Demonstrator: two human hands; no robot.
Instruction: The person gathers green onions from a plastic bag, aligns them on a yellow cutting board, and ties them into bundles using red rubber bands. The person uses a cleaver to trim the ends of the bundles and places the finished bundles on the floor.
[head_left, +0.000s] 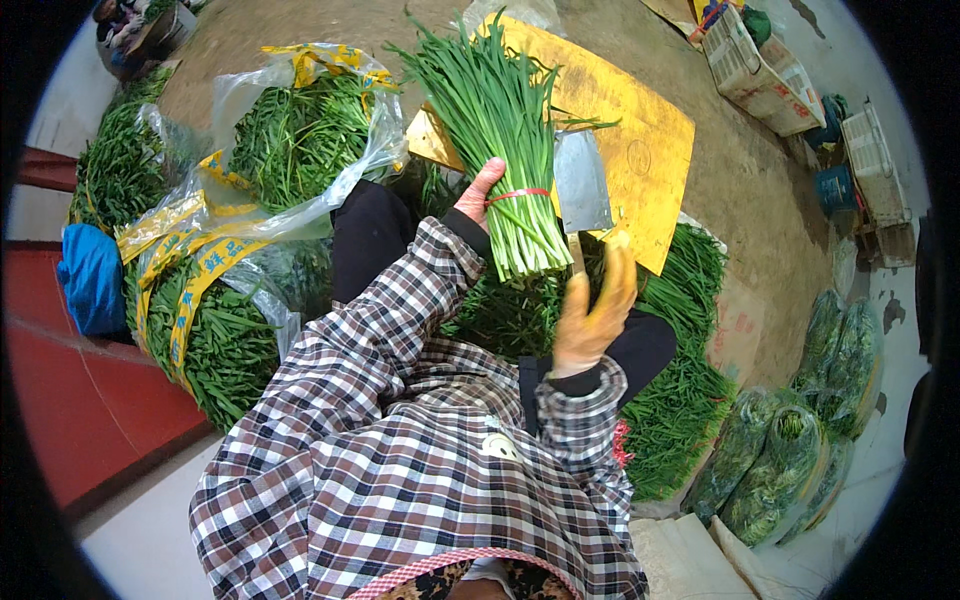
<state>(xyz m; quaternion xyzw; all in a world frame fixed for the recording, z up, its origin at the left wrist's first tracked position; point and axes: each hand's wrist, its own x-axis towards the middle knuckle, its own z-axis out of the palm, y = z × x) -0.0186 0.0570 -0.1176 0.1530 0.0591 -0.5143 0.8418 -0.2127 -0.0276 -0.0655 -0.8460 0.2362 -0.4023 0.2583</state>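
My left hand grips a bundle of Chinese chives by its pale stalks. A red band circles the bundle, leaves pointing away from me and stalk ends towards me. The blade of a cleaver lies on a yellow board just right of the bundle, its handle towards me. Close to that handle is my right hand, with thumb and fingers apart and nothing held between them. Its fingers are stained or covered in yellow. The bundle hides part of the board.
Plastic bags of leafy greens stand at left beside a blue bag. Many chives are heaped at right. Beyond them are bagged greens and white plastic crates. Part of another person shows at upper left.
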